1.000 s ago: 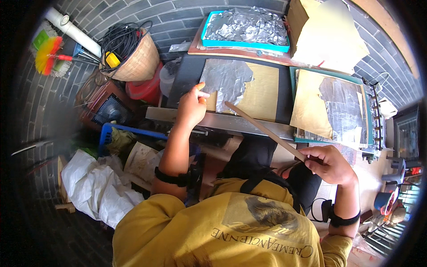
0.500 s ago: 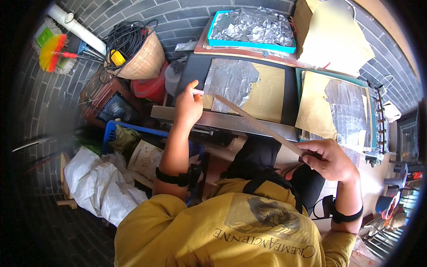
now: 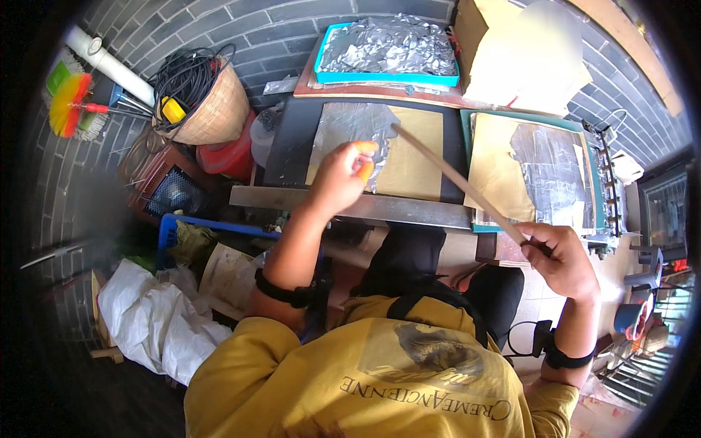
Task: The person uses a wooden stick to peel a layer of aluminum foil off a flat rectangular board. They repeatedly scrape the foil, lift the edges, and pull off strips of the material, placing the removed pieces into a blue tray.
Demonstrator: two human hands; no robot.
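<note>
My left hand (image 3: 343, 175), with orange coverings on thumb and forefinger, hovers over the near left of a crinkled silver foil sheet (image 3: 339, 124), its fingers partly curled and apart, apparently holding nothing. The foil lies on yellowish paper (image 3: 420, 157) on a black mat (image 3: 285, 160). My right hand (image 3: 558, 259) is closed on the near end of a long wooden stick (image 3: 460, 186), whose far tip is over the foil's upper right edge. To the right lies a stack of paper and torn foil (image 3: 548, 179).
Behind are a blue tray (image 3: 321, 73) of foil flakes and a cardboard box (image 3: 471, 40). A metal rail (image 3: 394, 212) edges the bench. At left stand a cord-filled basket (image 3: 219, 106), a blue crate (image 3: 168, 237) and white sacking (image 3: 142, 314).
My left hand has moved rightward, its forefinger now more curled. The stick's tip has risen toward the back of the foil, with my right hand still gripping it. The view has shifted slightly.
</note>
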